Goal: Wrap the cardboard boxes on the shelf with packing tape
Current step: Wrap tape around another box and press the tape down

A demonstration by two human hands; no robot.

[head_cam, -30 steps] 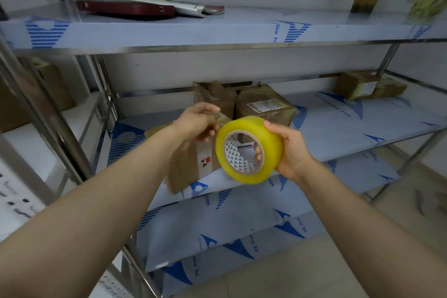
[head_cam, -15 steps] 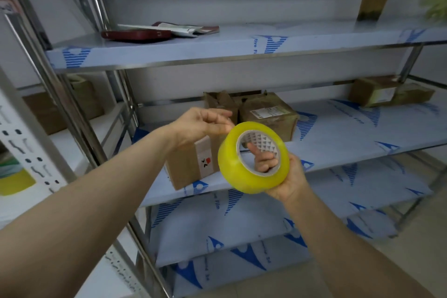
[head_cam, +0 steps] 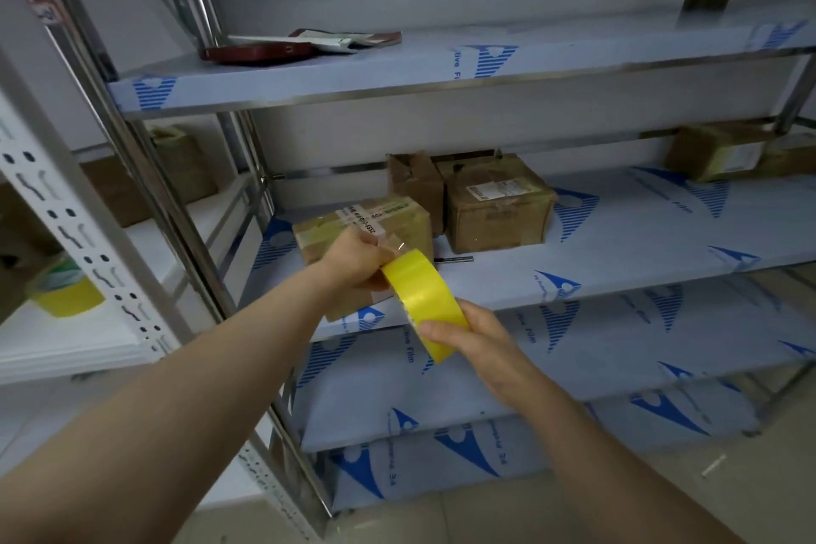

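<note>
The yellow packing-tape roll [head_cam: 421, 300] is held by the curled fingers [head_cam: 441, 330] of the right hand [head_cam: 485, 347]; its end is pinched by the left hand [head_cam: 360, 263], before the brown cardboard box [head_cam: 397, 219] on the film-covered shelf [head_cam: 618, 243]

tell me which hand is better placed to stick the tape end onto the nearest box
Left. The left hand seems to pinch the free end of the tape roll right against the nearest box, while the right hand grips the roll lower down.
</note>
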